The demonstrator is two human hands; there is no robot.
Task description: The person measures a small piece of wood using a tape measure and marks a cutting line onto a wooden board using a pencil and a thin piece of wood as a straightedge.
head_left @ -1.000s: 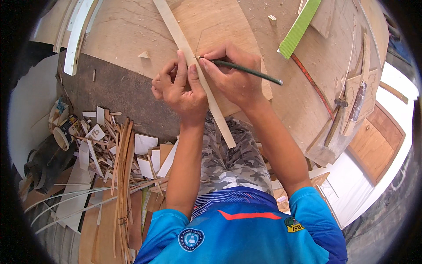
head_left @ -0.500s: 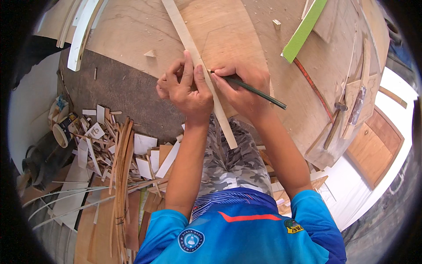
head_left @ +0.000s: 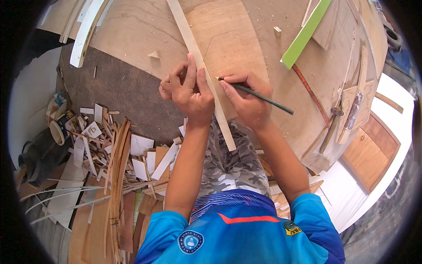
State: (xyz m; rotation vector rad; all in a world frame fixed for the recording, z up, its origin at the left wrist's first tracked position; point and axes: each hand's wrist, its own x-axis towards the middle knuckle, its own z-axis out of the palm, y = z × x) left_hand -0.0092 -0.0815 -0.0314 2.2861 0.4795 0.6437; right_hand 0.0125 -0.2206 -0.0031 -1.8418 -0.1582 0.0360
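Note:
A long, narrow pale wooden strip (head_left: 183,28) lies slantwise across a plywood panel (head_left: 239,26), its near end jutting past the panel's edge above my lap. My left hand (head_left: 191,94) presses on the strip from its left side, with index finger and thumb stretched apart on it and the other fingers bent. Just right of the strip, my right hand (head_left: 250,99) pinches a dark green pencil (head_left: 268,99). The pencil's point is over the panel, a little away from the strip's edge; whether it touches the wood I cannot tell. Thin angled pencil lines mark the panel beyond my hands.
A green patterned strip (head_left: 303,37) and an orange-red strip (head_left: 310,92) lie to the right, near a hammer (head_left: 336,112). A small triangular offcut (head_left: 154,55) sits left of the strip. Wood scraps (head_left: 140,145) and bundled thin sticks (head_left: 116,176) fill the lower left.
The pencil's point has moved slightly right and nearer to me, away from the strip's edge. My left hand keeps its place on the strip. The whole view has shifted a little.

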